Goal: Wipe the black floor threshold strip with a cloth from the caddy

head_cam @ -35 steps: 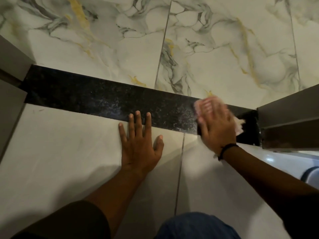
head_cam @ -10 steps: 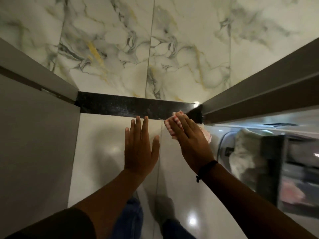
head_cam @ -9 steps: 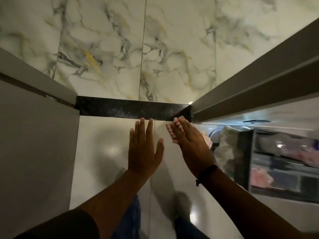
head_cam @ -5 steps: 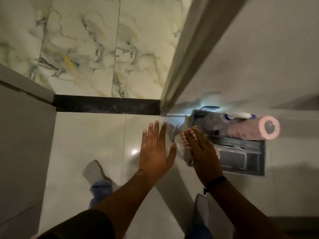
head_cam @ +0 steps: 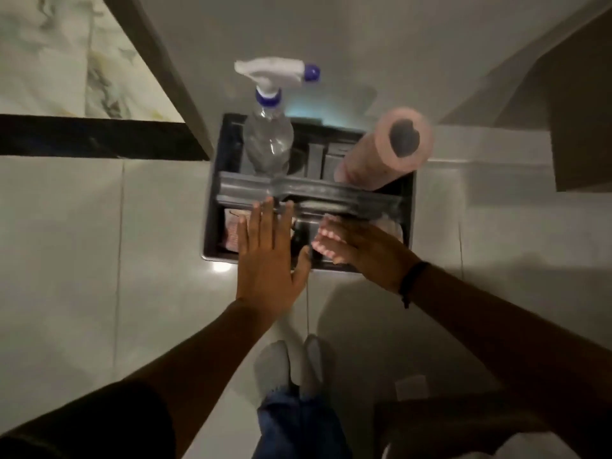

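A dark grey caddy (head_cam: 409,213) stands on the pale floor tiles beside the door frame. My right hand (head_cam: 367,251) hovers over its front right compartment, closed on a folded pink cloth (head_cam: 326,243) that shows under the fingers. My left hand (head_cam: 270,251) is flat with fingers spread, over the caddy's front edge, holding nothing. The black threshold strip (head_cam: 96,137) runs along the floor at the left, away from both hands. Another pink cloth (head_cam: 231,231) lies in the caddy's front left compartment.
In the caddy's back half stand a clear spray bottle (head_cam: 268,144) with a white and blue trigger and a pink roll (head_cam: 387,149). A grey door frame (head_cam: 172,81) rises left of the caddy. My feet (head_cam: 288,367) are on the tiles below.
The view swung right from the threshold strip to the caddy. My right hand lifted the pink cloth off the strip and carried it over the caddy; my left hand rose off the floor.
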